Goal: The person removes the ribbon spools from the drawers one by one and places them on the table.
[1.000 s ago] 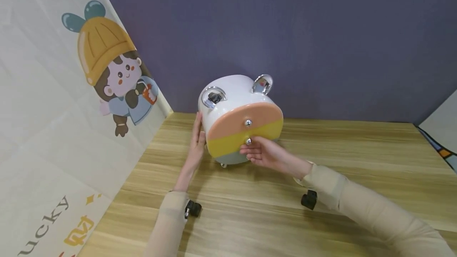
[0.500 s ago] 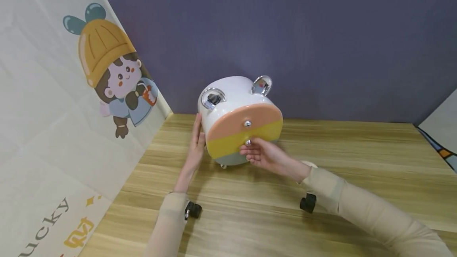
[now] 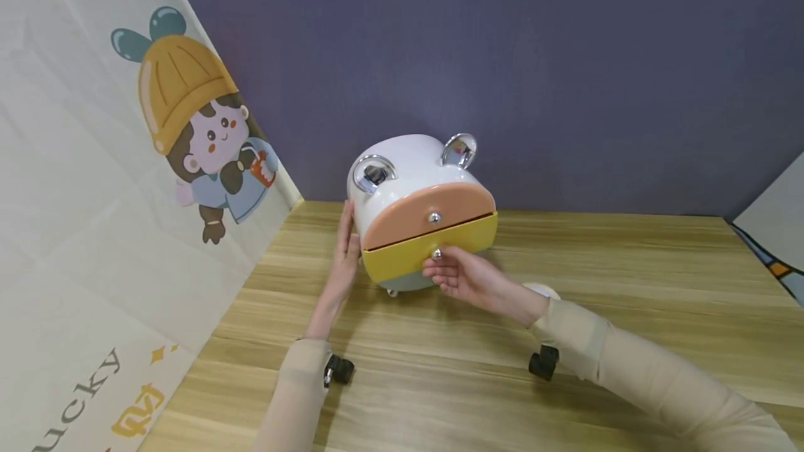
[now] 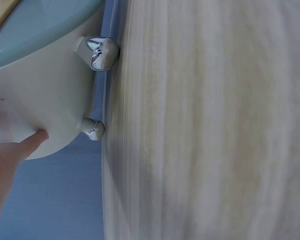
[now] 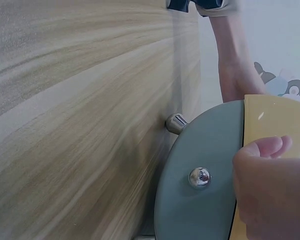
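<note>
A slate-purple wall (image 3: 515, 61) rises along the back of the pale wood-grained table (image 3: 603, 291), close behind the cabinet. To the left hangs a creased white sheet (image 3: 56, 215) printed with a cartoon child in a mustard knit hat (image 3: 188, 89) and some lettering. At the far right edge a patch with blue and orange panels (image 3: 779, 269) pokes in. Each sleeve cuff carries a small black camera, one at the left wrist (image 3: 340, 370) and one at the right (image 3: 544, 363).

The glossy white rounded cabinet (image 3: 408, 166) sits near the table's back edge, left of centre, with two mirror-chrome ears on top and short chrome feet (image 4: 98, 53) below. Its front stacks three drawers: the salmon-orange top drawer (image 3: 402, 218) and the grey-green bottom drawer (image 5: 202, 145) look closed, while the yellow middle drawer (image 3: 396, 257) stands slightly out, a thin dark slit above it. What it holds is hidden from me.

The right hand (image 3: 463, 276) pinches the round chrome knob (image 3: 437, 253) of that drawer, its fingers covering part of the front. The left hand (image 3: 345, 253) lies along the cabinet's side, fingers fairly straight.
</note>
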`<state>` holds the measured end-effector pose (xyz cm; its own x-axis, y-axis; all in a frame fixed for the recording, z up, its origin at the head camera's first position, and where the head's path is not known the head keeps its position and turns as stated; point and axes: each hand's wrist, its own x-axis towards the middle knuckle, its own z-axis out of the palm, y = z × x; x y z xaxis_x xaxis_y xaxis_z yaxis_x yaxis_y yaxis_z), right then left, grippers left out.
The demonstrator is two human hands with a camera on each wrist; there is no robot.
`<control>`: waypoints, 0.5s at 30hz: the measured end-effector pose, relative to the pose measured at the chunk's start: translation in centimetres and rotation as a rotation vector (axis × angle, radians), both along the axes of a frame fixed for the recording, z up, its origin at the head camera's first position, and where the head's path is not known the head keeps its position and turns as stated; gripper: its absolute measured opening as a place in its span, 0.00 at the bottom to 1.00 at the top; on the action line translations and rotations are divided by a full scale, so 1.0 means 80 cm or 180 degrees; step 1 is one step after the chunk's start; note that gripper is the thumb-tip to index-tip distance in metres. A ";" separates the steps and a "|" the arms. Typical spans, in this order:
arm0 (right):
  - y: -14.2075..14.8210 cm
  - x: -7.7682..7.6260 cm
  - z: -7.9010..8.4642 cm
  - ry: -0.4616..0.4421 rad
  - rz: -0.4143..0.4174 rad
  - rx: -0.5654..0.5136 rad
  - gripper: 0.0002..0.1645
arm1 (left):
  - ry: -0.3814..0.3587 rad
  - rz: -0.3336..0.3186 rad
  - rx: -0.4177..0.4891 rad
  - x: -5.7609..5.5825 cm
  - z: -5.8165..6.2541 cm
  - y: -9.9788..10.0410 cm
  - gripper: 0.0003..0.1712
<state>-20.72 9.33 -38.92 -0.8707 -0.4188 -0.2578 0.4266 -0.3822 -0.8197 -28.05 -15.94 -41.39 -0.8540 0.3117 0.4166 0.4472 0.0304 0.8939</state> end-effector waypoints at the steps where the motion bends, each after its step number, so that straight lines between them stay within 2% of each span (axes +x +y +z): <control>1: 0.000 0.001 0.000 -0.0007 -0.0006 -0.0007 0.22 | 0.0004 0.0005 -0.0011 0.000 0.000 0.000 0.34; 15: 0.002 0.013 0.001 -0.0136 -0.0052 0.0011 0.20 | -0.0008 0.0050 -0.0048 0.000 0.000 -0.001 0.35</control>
